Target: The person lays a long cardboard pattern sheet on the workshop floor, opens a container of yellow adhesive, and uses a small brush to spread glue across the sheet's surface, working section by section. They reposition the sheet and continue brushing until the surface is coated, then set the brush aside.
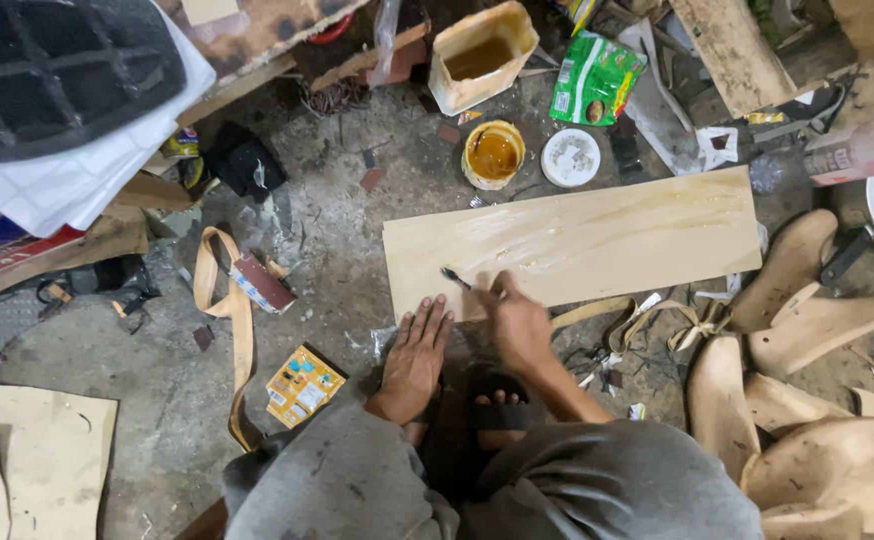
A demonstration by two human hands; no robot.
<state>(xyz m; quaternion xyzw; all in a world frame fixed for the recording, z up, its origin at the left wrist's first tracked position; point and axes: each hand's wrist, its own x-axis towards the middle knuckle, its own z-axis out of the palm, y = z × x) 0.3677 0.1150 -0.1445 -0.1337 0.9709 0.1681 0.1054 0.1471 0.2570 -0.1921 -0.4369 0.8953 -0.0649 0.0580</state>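
A long pale sheet lies flat on the concrete floor, its surface shiny with wet glue. My right hand grips a small dark brush whose bristles touch the sheet near its left end. My left hand rests flat on the floor, fingers spread, at the sheet's lower left corner. A small round tin of amber glue stands just beyond the sheet, with its white lid beside it.
A large open can of glue and a green packet lie farther back. Wooden shoe lasts pile up at the right. Tan straps, a small yellow box and cardboard lie at the left.
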